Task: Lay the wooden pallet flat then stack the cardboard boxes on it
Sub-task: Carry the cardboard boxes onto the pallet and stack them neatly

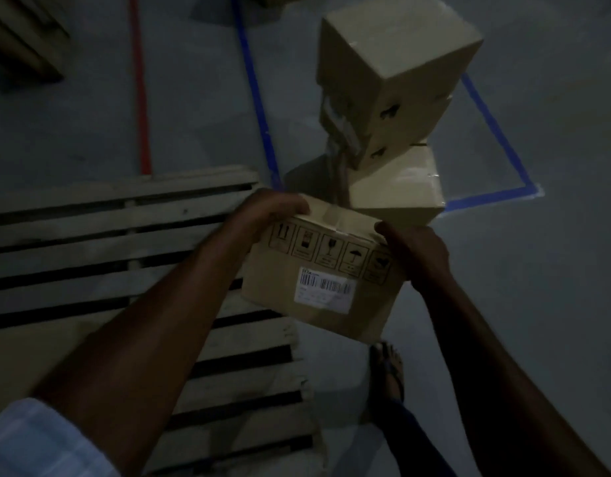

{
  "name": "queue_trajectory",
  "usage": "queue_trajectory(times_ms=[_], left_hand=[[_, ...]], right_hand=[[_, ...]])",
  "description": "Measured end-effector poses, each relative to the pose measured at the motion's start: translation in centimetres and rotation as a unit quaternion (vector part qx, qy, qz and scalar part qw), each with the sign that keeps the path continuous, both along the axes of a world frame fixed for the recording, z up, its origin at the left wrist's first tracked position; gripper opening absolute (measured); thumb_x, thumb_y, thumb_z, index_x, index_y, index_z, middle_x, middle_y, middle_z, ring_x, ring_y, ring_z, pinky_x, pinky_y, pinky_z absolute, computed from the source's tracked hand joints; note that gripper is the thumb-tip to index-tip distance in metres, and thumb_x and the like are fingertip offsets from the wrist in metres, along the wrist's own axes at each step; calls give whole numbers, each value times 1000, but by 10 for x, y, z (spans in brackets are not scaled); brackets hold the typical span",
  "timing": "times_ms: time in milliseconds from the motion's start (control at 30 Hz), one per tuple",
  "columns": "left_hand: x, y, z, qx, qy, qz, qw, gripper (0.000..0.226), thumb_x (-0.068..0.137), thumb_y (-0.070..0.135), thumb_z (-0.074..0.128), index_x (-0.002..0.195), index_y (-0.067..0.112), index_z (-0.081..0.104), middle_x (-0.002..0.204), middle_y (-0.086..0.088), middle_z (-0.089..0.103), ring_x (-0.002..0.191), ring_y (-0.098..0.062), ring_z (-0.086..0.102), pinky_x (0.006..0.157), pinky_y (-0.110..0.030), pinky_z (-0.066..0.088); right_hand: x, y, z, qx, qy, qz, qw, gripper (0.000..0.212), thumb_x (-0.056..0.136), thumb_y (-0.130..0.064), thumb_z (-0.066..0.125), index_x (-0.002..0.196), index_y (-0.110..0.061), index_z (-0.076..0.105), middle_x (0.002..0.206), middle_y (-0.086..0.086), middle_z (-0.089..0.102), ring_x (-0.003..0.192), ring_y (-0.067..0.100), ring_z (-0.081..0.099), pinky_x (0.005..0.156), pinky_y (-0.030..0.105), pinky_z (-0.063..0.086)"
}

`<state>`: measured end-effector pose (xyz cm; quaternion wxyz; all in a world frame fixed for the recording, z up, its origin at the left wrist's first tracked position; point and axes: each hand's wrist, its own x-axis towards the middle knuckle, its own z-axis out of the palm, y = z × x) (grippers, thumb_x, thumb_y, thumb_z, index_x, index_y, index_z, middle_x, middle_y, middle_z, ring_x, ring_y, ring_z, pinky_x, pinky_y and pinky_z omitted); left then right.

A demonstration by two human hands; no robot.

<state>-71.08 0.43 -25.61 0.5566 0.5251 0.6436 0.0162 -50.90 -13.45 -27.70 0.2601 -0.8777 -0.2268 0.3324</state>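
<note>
Both forearms reach forward; left hand [273, 210] and right hand [417, 249] grip opposite top edges of a cardboard box [318, 270], held above the right edge of the wooden pallet [91, 242] lying flat. Stacked boxes [390, 98] stand beyond, on the floor [538, 270].

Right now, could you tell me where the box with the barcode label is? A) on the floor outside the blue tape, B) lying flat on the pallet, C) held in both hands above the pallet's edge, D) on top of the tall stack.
C: the left hand and right hand grip the top corners of the labelled box, lifted over the edge of the pallet.
</note>
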Motion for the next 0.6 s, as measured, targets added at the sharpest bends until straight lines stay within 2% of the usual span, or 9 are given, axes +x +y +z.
queue_trajectory(times_ms=[100,167,267,333,400,467,500,533,600], left_hand=[[-87,-12,-13,-10,25,76,997,29,85,35,74,101,12,67,91,-9,73,88,-24,70,82,-39,58],[-145,-21,-30,-22,10,148,989,46,78,36,82,111,8,67,95,-10,73,87,-26,70,75,-36,59],[-216,-40,-46,0,-5,197,980,68,70,37,91,122,2,63,112,-10,70,93,-26,68,74,-30,57],[-253,-66,-51,67,-21,218,973,75,67,32,95,128,7,58,118,-4,67,95,-20,64,76,-26,54],[-281,-98,-61,111,-63,261,957,78,65,20,96,129,15,51,116,3,65,98,-14,64,73,-20,55],[-307,-118,-70,84,-162,355,917,56,77,11,87,120,12,52,114,-2,65,109,-27,65,70,-19,56],[-319,-123,-71,71,-205,415,884,30,90,15,75,112,9,56,110,-8,66,114,-40,63,70,-21,57],[-325,-124,-67,66,-238,441,863,22,101,29,59,104,8,59,105,-13,66,113,-46,61,73,-28,58],[-330,-121,-58,-15,-320,477,818,61,101,62,34,99,13,69,99,-15,71,98,-39,67,78,-40,56]], right_hand=[[-68,19,-16,8,76,53,996,47,73,-56,81,95,-16,67,89,2,69,83,22,69,81,41,60],[-114,34,-32,-12,125,93,988,52,67,-57,83,98,-18,67,97,6,72,88,23,71,85,46,60],[-171,46,-48,-22,109,165,980,56,70,-59,83,105,-18,67,105,6,72,91,23,70,84,45,61],[-205,35,-53,62,145,213,964,50,80,-47,81,118,-21,64,111,1,71,92,15,71,79,37,62],[-229,9,-60,147,210,224,940,57,83,-33,81,132,-22,54,121,-3,67,103,12,69,81,36,62],[-236,-18,-69,176,278,198,923,67,81,-34,83,136,-19,49,131,1,64,117,19,64,89,42,60],[-233,-25,-70,180,342,183,904,64,82,-42,81,134,-19,52,135,4,63,121,23,63,93,44,57],[-229,-25,-67,170,420,141,880,58,85,-51,74,131,-19,57,138,6,62,123,24,61,97,45,54],[-223,-13,-57,112,513,64,849,62,88,-67,56,134,-24,58,140,4,61,128,25,57,110,49,41]])
